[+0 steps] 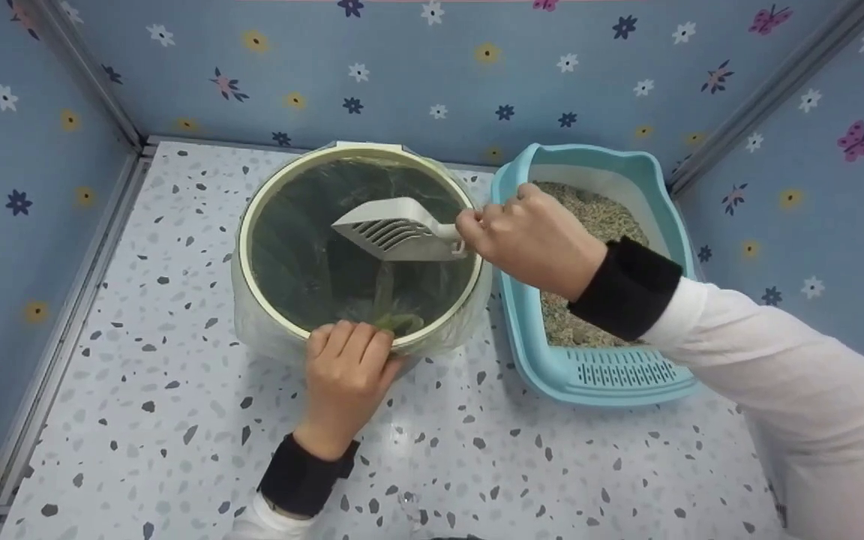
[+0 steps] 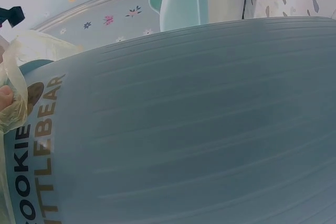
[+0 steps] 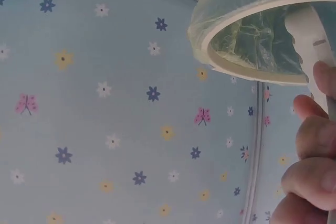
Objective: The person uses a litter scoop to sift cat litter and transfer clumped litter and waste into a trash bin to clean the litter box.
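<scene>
The right hand (image 1: 533,240) grips the apparently emptied scoop (image 1: 406,213) above the bin (image 1: 246,232), the left hand (image 1: 349,375) its near rim (image 1: 280,318); litter (image 1: 604,217) remains at right.

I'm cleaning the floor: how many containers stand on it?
2: the bin, its rim held by the left hand, and the litter tray, right of it in the head view. Others could be hidden.

Speckled white floor (image 1: 469,465), bag-lined bin (image 1: 245,244), turquoise litter tray (image 1: 526,322) just beside
</scene>
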`<state>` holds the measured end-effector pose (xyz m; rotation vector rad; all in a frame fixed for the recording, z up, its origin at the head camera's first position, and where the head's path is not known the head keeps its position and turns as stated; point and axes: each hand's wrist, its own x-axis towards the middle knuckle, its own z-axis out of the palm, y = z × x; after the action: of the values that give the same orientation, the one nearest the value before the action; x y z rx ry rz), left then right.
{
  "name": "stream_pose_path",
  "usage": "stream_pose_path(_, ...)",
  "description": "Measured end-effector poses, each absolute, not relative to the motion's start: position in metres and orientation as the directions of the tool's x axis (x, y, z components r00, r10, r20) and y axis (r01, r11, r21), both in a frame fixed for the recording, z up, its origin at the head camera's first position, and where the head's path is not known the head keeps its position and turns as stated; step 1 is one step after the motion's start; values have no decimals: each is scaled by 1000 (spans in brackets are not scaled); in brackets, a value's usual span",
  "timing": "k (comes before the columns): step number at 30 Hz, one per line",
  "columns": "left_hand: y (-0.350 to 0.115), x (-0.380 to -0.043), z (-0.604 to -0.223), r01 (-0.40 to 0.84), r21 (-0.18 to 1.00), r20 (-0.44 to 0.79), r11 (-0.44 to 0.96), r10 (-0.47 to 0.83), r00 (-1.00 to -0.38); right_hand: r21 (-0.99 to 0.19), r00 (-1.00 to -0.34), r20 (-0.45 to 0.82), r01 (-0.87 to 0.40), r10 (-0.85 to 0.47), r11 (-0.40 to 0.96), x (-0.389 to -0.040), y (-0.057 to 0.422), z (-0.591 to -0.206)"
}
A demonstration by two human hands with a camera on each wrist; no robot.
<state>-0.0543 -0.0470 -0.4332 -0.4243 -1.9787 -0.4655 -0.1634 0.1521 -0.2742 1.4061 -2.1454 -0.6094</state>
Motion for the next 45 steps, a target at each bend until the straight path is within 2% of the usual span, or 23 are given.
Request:
stream_pose_path(2,-47,-54,-433,486,140,902,863,92,-423,530,-375,220,-729,-901,433,-165,161,-270)
stream_pose_path(6,-46,-54,-433,487,141,901,862,92,-424,312,-483,329,-755,-811,576,-167,190,-263)
stream_pose_path(9,-46,-53,-434,490,142,901,860,94,-424,201,-585,376,-706,-719,679,-169,221,-263)
stream_pose_path(12,-46,-53,-434,492,137,902,860,98,-421,152,-690,389,-605,-610,781,-172,257,-268)
stream_pose_path(17,-47,-55,-435,493,135,904,859,97,-416,144,-843,318,-410,-435,901,-184,315,-284)
stream_pose_path(22,-47,-55,-435,495,139,905,858,93,-415,130,-948,103,-286,-300,949,-197,361,-304)
stream_pose_path(26,-47,-54,-436,491,136,904,861,95,-416,124,-969,-104,-237,-225,964,-207,391,-319)
stream_pose_path(32,-48,-54,-436,494,140,903,858,94,-420,137,-928,-348,-191,-133,972,-217,425,-336)
stream_pose_path(40,-47,-54,-434,492,128,906,861,100,-412,99,-851,-511,-196,-119,976,-217,442,-357)
stream_pose_path(45,-47,-54,-434,494,127,907,860,101,-409,72,-848,-515,-186,-124,980,-214,443,-373)
